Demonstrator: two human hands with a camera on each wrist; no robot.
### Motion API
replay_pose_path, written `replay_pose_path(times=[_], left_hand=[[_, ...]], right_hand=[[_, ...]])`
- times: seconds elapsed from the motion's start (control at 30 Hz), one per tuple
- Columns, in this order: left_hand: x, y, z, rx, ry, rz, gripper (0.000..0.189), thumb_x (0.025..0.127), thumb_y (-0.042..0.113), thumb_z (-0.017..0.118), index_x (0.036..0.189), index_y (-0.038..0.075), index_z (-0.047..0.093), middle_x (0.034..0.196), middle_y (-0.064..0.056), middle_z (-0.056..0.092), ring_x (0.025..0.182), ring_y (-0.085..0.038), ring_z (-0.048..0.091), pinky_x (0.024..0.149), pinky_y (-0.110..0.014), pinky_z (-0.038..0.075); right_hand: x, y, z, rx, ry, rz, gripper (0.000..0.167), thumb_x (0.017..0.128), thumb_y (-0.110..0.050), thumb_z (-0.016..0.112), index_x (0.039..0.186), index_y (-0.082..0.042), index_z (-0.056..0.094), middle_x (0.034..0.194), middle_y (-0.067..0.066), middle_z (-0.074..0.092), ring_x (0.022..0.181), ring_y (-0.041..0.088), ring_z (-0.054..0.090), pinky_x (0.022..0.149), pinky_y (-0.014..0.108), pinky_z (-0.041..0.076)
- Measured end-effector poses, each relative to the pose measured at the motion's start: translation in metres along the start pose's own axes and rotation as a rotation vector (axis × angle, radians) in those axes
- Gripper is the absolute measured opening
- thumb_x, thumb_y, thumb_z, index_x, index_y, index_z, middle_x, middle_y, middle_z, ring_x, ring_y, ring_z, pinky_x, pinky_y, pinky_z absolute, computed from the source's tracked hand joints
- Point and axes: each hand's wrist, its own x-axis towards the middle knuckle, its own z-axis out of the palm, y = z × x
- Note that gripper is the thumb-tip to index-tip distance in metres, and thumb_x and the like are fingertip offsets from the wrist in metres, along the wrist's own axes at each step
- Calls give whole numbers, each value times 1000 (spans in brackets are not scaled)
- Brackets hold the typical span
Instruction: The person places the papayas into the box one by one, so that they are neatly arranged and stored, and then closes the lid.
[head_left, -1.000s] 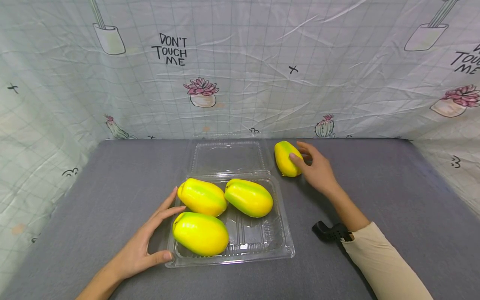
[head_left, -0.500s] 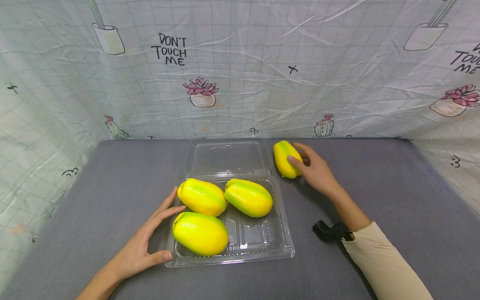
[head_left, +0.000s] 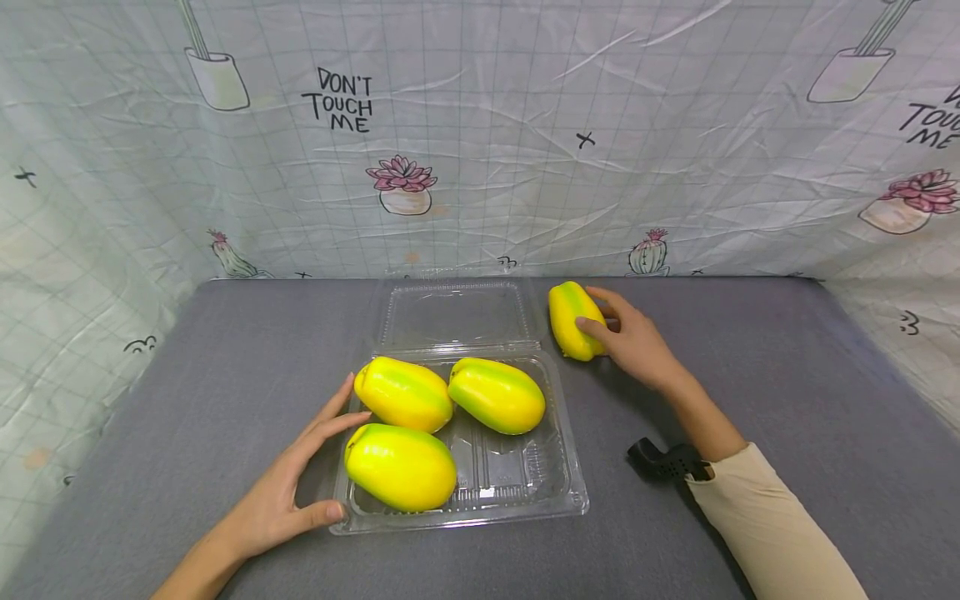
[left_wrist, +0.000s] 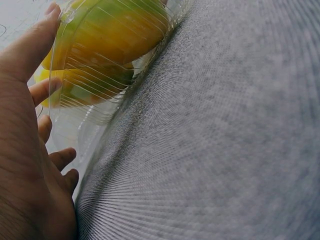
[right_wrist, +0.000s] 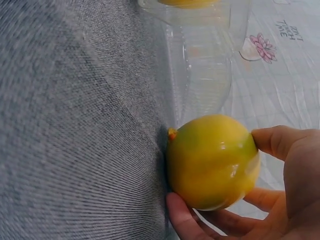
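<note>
My right hand [head_left: 637,346] holds a yellow-green papaya [head_left: 572,321] at the back of the table, right of the clear plastic container. In the right wrist view the thumb lies on one side of this papaya [right_wrist: 212,162] and the fingers curl round the other. The container [head_left: 517,500] stands with its lid [head_left: 457,312] folded back. Inside lie a back-left papaya [head_left: 403,393], a back-right papaya [head_left: 498,396] and a front-left papaya [head_left: 401,467]. My left hand [head_left: 273,492] touches the container's left side, its fingers spread and its thumb at the front-left corner.
A grey cloth [head_left: 247,358] covers the table. A white patterned curtain [head_left: 480,167] hangs behind and at both sides. A black wrist mount [head_left: 663,460] sits at the right cuff, close to the tabletop. The container's front-right part shows its bare bottom.
The papaya in my right hand has shifted very slightly toward me, and its near end sits a bit lower. My left hand, the container and its papayas stay put.
</note>
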Motion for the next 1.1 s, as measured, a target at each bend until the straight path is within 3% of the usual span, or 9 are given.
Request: replay_pose_path(times=[0.33, 1.1], left_hand=[[1, 1, 0, -7, 0, -6, 73, 86, 33, 69, 142, -1, 39, 157, -23, 8, 144, -37, 8, 109, -21, 13], [0, -1, 0, -3, 2, 3, 72, 85, 31, 70, 141, -3, 39, 156, -25, 8, 143, -37, 8, 109, -20, 13]], right_hand=[[-2, -2, -5, 42, -31, -2, 67, 96, -35, 58, 152, -21, 25, 143, 22, 40, 122, 36, 48, 80, 47, 52], [-3, -7, -15, 34, 16, -60, 67, 95, -34, 59, 152, -20, 27, 139, 22, 43, 117, 37, 51, 80, 50, 50]])
